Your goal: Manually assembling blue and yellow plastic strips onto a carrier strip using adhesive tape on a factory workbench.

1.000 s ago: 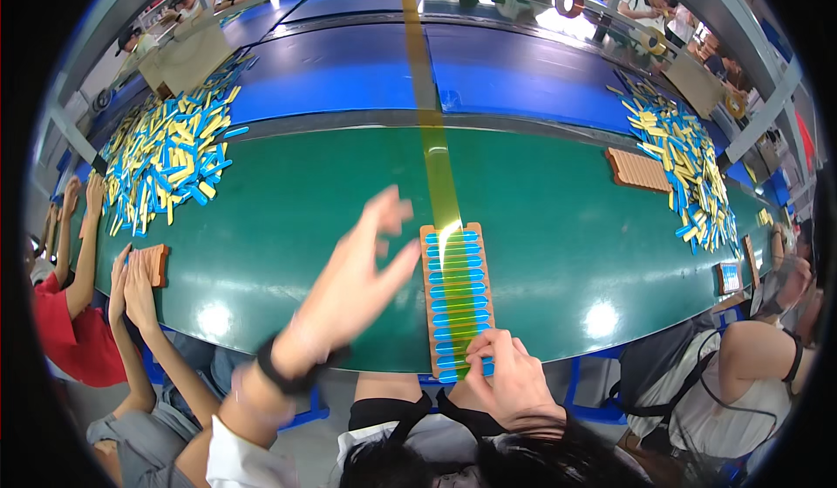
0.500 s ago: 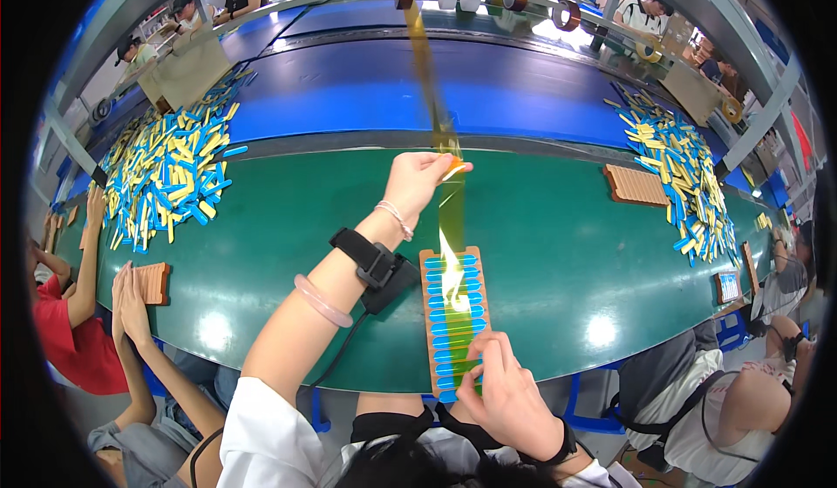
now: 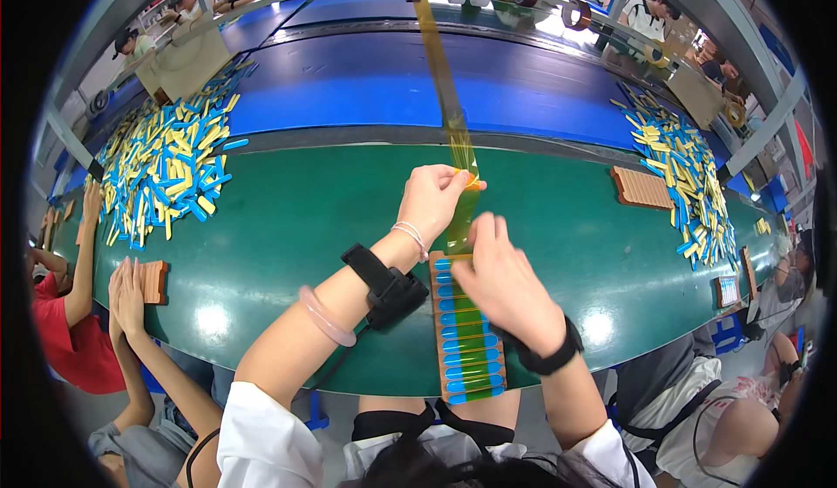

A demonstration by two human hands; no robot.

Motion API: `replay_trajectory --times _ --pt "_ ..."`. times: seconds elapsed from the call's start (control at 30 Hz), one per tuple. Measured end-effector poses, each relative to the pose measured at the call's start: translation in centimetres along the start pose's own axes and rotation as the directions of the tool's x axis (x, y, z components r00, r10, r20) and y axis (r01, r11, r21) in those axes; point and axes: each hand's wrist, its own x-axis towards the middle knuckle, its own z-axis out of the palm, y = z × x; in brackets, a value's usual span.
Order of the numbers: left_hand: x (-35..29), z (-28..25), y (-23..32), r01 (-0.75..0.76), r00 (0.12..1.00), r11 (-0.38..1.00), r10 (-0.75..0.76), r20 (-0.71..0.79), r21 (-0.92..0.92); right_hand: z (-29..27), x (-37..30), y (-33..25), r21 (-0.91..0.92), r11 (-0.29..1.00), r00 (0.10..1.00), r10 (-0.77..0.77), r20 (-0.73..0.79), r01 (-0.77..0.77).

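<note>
head view: tape could wrinkle

left hand [image 3: 432, 198] pinches the amber tape strip [image 3: 446, 95] taut above the tray of blue sticks [image 3: 466, 331] on the green table [image 3: 288, 218]. right hand [image 3: 504, 289] presses flat on it. slack probably means wrinkles.

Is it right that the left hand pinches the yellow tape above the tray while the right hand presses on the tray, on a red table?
Not quite: the table is green, not red, as the head view shows. The left hand does pinch the yellow tape above the tray, and the right hand presses on it.
</note>
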Motion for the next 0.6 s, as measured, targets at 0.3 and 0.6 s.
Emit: replay_trajectory --times 0.3,0.6 --pt "-0.4 -1.2 4.1 -0.01 0.989 0.978 0.04 0.141 -0.21 -3.4 0.3 2.6 0.349 0.937 1.0 0.019 0.005 -0.02" --pt "-0.6 -2.2 9.7 -0.033 0.956 0.883 0.165 0.244 -0.469 -7.4 -1.1 1.5 0.913 0.203 0.93 -0.032 0.367 -0.353"
